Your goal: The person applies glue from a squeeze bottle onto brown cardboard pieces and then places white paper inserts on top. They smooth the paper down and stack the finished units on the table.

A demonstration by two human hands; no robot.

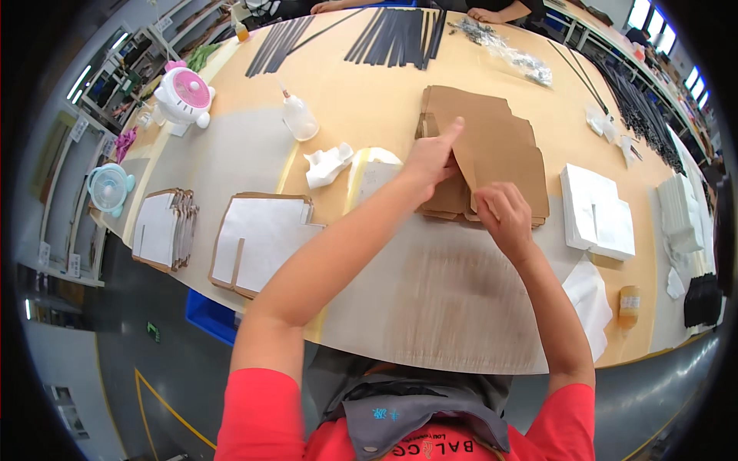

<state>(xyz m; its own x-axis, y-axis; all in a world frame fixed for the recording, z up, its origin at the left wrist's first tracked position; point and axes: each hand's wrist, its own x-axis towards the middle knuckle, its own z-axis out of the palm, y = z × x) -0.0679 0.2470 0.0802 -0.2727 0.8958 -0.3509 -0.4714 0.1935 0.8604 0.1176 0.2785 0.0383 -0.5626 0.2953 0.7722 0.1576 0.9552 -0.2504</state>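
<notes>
A stack of flat brown cut pieces [500, 142], card or leather I cannot tell, lies beyond the middle of the table. My left hand [433, 160] is at the stack's left side, its thumb lying over a top piece and its fingers curled at that piece's raised edge. At the near edge of the same piece, my right hand [503, 215] is closed, with finger and thumb pinching it. The top piece bends up slightly between the two hands. My fingertips are partly hidden.
White-faced brown pieces lie in two stacks [261, 234] [163, 230] at left. A dropper bottle [300, 119] and crumpled tissue [329, 165] stand beyond my left forearm. Right are white stacked sheets [596, 207] and an amber jar [629, 307]. Dark strips [388, 37] lie at the far side, near another person's hand [486, 15].
</notes>
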